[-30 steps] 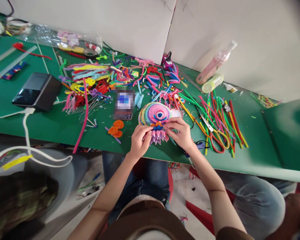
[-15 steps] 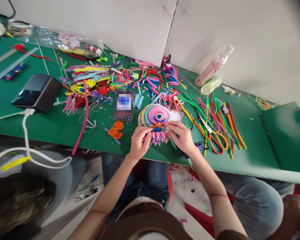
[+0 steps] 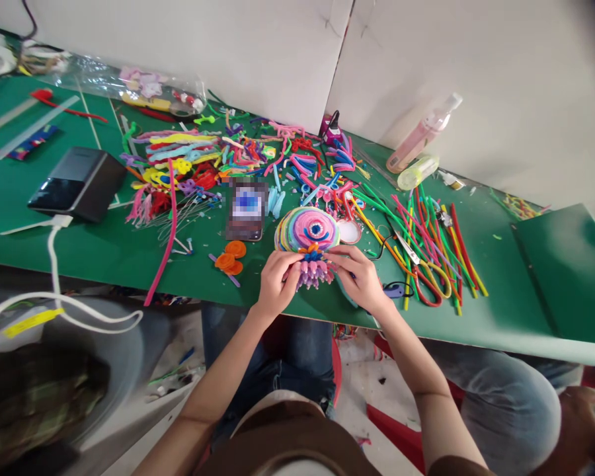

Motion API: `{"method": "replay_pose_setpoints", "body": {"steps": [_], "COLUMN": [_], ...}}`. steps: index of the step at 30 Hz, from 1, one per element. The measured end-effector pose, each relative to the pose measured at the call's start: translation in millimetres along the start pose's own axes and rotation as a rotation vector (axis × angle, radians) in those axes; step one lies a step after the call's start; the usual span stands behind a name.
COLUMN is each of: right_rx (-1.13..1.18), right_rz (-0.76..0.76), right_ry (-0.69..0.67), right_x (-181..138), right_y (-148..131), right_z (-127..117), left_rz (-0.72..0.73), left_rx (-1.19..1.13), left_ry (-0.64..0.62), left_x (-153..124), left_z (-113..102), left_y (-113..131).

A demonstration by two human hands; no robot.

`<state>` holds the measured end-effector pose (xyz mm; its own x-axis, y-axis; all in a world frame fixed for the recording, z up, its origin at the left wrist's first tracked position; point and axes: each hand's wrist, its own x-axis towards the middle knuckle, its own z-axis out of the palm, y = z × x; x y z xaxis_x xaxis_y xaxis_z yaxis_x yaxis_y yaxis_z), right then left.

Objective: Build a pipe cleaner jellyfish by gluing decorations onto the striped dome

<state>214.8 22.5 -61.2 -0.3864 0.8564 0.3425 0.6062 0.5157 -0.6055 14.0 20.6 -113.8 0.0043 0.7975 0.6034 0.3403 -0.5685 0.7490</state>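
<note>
Between my hands, at the table's front edge, is a colourful pipe-cleaner figure (image 3: pixel 307 228). Its large round part is coiled in rainbow stripes with a blue and white ring at the centre. Below that come orange and blue loops and a pink and purple fringe (image 3: pixel 315 272). My left hand (image 3: pixel 279 279) pinches the figure's left side near the blue loops. My right hand (image 3: pixel 356 272) has thumb and forefinger closed at its right side, by the same loops. The fingertips partly hide what they grip. Orange coiled discs (image 3: pixel 229 258) lie to the left of my left hand.
A phone (image 3: pixel 246 210) lies behind the discs. Scissors (image 3: pixel 410 252) rest among loose pipe cleaners (image 3: pixel 434 231) on the right. Heaped pipe cleaners (image 3: pixel 183 158) lie behind. A black device (image 3: pixel 78 185) with a white cable stands left; a pink bottle (image 3: pixel 424 132) leans on the wall.
My right hand has shifted slightly down and to the left at the figure's side. My left hand keeps its pinch, and the figure stays in place.
</note>
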Motion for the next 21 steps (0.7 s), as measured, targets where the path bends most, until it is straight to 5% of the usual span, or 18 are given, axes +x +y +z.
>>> {"method": "replay_pose_setpoints", "body": {"steps": [4, 8, 11, 17, 21], "right_rx": [-0.125, -0.442, -0.563, -0.304, -0.233], "right_rz": [0.143, 0.296, 0.332, 0.211, 0.274], "right_ry": [-0.054, -0.529, -0.692, -0.526, -0.286], "right_x": [-18, -51, -66, -62, -38], "right_y": [8, 21, 29, 49, 27], "right_z": [-37, -71, -75, -88, -109], "left_rz": [-0.046, -0.144, -0.191, -0.159, 0.012], "left_rx": [0.002, -0.014, -0.038, -0.038, -0.016], "left_ry": [0.01, 0.059, 0.078, 0.082, 0.1], "left_x": [-2, -6, -8, -6, -3], "left_z": [-1, 1, 2, 1, -2], "left_y": [0, -2, -4, -3, 2]}}
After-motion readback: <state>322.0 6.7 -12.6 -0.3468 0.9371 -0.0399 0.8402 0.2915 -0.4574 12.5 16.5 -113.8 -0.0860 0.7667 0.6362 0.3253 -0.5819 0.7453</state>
